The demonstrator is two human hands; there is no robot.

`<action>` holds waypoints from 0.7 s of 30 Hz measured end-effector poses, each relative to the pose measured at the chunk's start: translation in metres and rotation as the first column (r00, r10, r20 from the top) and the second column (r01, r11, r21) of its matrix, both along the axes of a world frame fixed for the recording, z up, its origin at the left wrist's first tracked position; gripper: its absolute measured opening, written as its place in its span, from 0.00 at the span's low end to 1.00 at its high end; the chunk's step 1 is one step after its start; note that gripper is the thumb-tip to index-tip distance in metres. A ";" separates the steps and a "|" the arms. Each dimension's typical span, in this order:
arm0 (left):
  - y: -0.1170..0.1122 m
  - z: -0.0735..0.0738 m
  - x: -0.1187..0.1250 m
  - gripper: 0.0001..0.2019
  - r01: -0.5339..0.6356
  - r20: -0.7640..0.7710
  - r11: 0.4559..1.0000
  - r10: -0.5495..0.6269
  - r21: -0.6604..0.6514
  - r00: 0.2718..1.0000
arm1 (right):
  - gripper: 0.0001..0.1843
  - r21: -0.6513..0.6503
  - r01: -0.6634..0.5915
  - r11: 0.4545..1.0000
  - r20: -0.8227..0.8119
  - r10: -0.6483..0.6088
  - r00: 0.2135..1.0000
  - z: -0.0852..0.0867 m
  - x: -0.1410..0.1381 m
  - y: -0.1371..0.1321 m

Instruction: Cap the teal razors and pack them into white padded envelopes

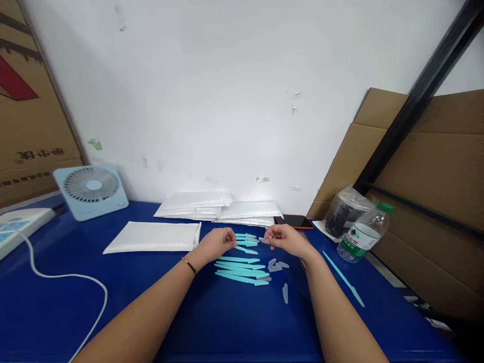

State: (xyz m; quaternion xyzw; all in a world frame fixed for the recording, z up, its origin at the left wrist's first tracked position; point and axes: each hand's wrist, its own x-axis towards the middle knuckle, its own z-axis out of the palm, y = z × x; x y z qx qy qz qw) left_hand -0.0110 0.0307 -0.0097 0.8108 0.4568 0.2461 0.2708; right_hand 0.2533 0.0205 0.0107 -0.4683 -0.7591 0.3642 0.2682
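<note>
Several thin turquoise plastic razors (242, 269) lie in a row on the blue table (113, 302) between my forearms. Small clear caps (276, 264) lie loose to their right, and one more cap (285, 293) sits nearer to me. My left hand (215, 243), with a ring and a gold bracelet, hovers curled just above the far razors (246, 242). My right hand (283, 238) is curled opposite it, fingertips pinched together. What either hand holds is too small to make out. One lone turquoise razor (343, 279) lies at the right.
White padded mailers (155, 237) and a stack of them (223, 207) lie by the wall. A phone (295, 221), a water bottle (363, 233) and a bagged dark object (345, 212) stand at the right. A small fan (91, 190), a power strip (18, 224) and its white cable (64, 276) are at the left.
</note>
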 end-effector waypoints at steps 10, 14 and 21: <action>-0.003 0.002 0.003 0.11 0.001 -0.002 0.999 -0.001 0.037 1.000 | 0.12 0.015 -0.019 1.000 0.021 0.019 1.000 0.000 -0.024 -0.008; -0.008 0.009 0.009 0.08 -0.021 -0.073 0.990 0.031 0.138 0.997 | 0.11 0.062 -0.029 0.998 0.000 0.029 1.000 -0.007 -0.031 -0.004; -0.109 0.086 0.014 0.13 0.148 -0.024 0.840 -0.159 0.522 0.987 | 0.10 0.248 0.209 0.946 0.094 -0.238 0.967 -0.011 -0.016 0.008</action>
